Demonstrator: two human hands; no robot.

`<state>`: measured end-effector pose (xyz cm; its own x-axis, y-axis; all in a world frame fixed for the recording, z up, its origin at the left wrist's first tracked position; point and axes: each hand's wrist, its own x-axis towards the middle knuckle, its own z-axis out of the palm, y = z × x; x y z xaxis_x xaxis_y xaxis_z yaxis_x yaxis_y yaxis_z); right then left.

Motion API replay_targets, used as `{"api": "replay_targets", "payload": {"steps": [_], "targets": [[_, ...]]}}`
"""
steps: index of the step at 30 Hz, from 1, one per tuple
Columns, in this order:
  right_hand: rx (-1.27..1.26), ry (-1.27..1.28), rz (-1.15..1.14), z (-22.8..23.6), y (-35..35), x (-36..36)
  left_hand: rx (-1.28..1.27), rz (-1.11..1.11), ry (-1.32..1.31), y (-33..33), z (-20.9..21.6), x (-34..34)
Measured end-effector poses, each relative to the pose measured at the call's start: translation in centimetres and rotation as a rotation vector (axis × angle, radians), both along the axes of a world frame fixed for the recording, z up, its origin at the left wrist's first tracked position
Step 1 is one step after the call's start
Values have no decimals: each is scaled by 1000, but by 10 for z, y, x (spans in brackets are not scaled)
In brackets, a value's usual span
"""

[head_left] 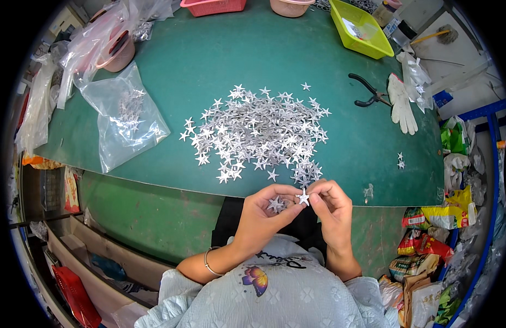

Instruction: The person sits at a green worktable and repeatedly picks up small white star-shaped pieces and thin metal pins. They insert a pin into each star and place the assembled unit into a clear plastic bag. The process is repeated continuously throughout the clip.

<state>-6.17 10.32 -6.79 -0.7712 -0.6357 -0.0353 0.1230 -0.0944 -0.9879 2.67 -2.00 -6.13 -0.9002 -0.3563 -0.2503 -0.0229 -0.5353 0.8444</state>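
The left hand (pixel 264 213) cups several small stars (pixel 276 205) and the right hand (pixel 332 210) pinches a single star (pixel 303 198) by the near edge of the table (pixel 209 54); a slackened pinch could drop it. Beyond, the loose pile (pixel 258 131) spreads toward that edge, so a nudge might spill pieces.

Silver stars (pixel 275 204) in left hand (pixel 256 215), partly behind thumb (pixel 286 218)

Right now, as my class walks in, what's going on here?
A person at a green table holds one silver star in the right hand, beside the left hand, which cradles several more stars. A loose pile of stars lies ahead; a clear bag with some inside lies to the left.
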Motion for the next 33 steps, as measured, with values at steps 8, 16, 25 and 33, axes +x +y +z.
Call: {"api": "replay_targets", "payload": {"steps": [8, 16, 25, 33], "targets": [[315, 391, -256, -18, 6, -33, 400, 23, 134, -7, -5, 3], [627, 969, -179, -30, -9, -50, 507, 40, 108, -11, -7, 1], [3, -27, -235, -18, -4, -28, 382, -78, -43, -7, -10, -2], [-87, -203, -78, -11, -5, -1, -180, -57, -45, -4, -11, 1]]}}
